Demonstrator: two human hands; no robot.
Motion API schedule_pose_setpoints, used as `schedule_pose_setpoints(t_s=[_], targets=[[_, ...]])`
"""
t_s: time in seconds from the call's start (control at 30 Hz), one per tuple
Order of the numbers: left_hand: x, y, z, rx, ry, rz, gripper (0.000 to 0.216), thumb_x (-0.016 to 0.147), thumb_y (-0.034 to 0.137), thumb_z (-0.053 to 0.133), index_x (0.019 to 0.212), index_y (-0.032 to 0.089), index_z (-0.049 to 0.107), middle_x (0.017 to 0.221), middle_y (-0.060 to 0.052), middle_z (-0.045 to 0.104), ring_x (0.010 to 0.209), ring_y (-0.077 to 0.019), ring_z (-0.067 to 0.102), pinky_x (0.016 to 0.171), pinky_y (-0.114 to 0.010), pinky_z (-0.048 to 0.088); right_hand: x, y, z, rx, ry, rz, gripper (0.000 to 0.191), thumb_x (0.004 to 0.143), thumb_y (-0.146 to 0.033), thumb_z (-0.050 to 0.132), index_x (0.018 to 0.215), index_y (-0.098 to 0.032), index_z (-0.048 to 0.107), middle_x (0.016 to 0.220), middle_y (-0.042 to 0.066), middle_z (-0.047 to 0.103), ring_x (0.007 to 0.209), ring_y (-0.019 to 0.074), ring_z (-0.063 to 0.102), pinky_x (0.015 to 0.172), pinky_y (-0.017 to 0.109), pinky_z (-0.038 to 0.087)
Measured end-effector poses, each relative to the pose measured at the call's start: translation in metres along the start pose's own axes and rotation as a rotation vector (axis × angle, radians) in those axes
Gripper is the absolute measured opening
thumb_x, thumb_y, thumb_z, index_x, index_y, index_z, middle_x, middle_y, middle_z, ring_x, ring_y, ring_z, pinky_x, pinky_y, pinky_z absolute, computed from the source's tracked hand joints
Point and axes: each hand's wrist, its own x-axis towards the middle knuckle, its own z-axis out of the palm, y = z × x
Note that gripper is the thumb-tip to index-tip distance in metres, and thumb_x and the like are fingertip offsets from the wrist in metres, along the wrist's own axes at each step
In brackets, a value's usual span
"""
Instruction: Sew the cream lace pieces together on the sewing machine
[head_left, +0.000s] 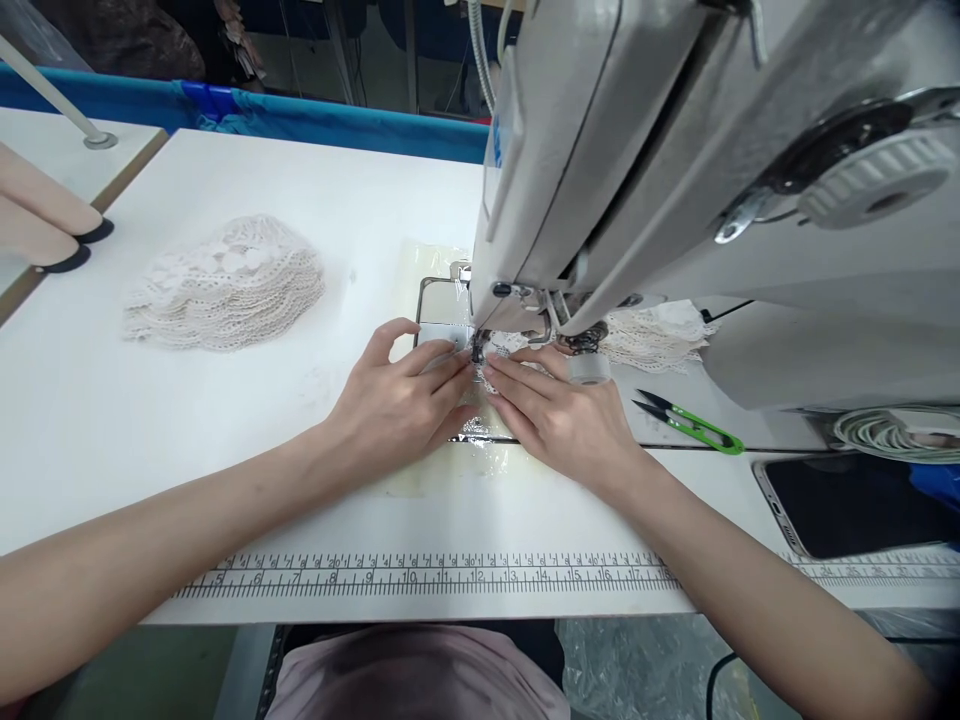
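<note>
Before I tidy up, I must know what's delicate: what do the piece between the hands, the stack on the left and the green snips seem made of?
Piece: pale, lace-like fabric, from its patterned look; fibre unclear.
Stack: matte cream lace, shown by its openwork edges; perhaps cotton.
Snips: dark blades, probably metal; smooth bright-green handle, plastic or painted metal.

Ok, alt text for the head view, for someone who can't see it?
A person's right hand touches white lace beside the presser foot of a sewing machine, the left hand close on the other side. A lace stack lies on the white table at left; more lace, green snips and a phone at right.
</note>
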Motion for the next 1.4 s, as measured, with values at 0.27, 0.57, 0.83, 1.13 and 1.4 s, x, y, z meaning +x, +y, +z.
schedule_pose_setpoints(t_s=[0.27,0.57,0.83,1.13,1.4], targets=[[0.0,-0.002,0.002,-0.014,-0.029,-0.012,0.022,0.099,0.028,0.049,0.11,0.018,0.065,0.109,-0.005,0.075,0.104,-0.019,0.068,0.097,-0.046,0.04,-0.001,0.002,0.002,0.014,-0.017,0.005,0.03,0.095,-0.026,0.056,0.119,-0.013,0.068,0.109,0.008,0.075,0.103,0.0238,0.064,0.092,0.04,0.049],[-0.001,0.003,-0.003,0.079,0.031,0.032,0.019,0.096,0.026,0.055,0.107,0.015,0.067,0.104,-0.003,0.076,0.091,-0.0187,0.067,0.086,-0.042,0.044,0.004,0.005,-0.002,0.037,0.008,0.101,0.026,0.098,-0.026,0.049,0.115,-0.018,0.068,0.11,0.005,0.074,0.101,0.0219,0.064,0.093,0.039,0.045],[0.002,0.0,-0.013,-0.038,0.016,0.065,0.028,0.095,0.041,0.055,0.085,0.018,0.069,0.09,-0.002,0.077,0.093,-0.0216,0.066,0.077,-0.039,0.042,0.008,0.018,-0.006,-0.037,-0.053,0.146,0.025,0.096,-0.026,0.045,0.103,-0.021,0.069,0.092,0.006,0.071,0.101,0.0247,0.059,0.106,0.046,0.035],[-0.007,0.008,-0.013,-0.107,-0.101,0.001,0.036,0.092,0.033,0.059,0.123,0.015,0.062,0.124,-0.009,0.068,0.093,-0.0224,0.065,0.068,-0.037,0.046,0.005,0.02,-0.003,-0.055,-0.205,0.105,0.061,0.077,0.002,0.044,0.132,-0.02,0.058,0.114,0.011,0.065,0.116,0.0286,0.053,0.101,0.051,0.04],[-0.005,0.01,-0.012,-0.075,-0.118,0.011,0.033,0.092,0.034,0.06,0.122,0.019,0.063,0.125,-0.005,0.068,0.1,-0.0245,0.064,0.076,-0.039,0.047,0.011,0.022,0.009,0.042,-0.275,0.196,0.055,0.076,0.003,0.043,0.125,-0.015,0.062,0.133,0.015,0.057,0.133,0.0315,0.042,0.105,0.051,0.04]])
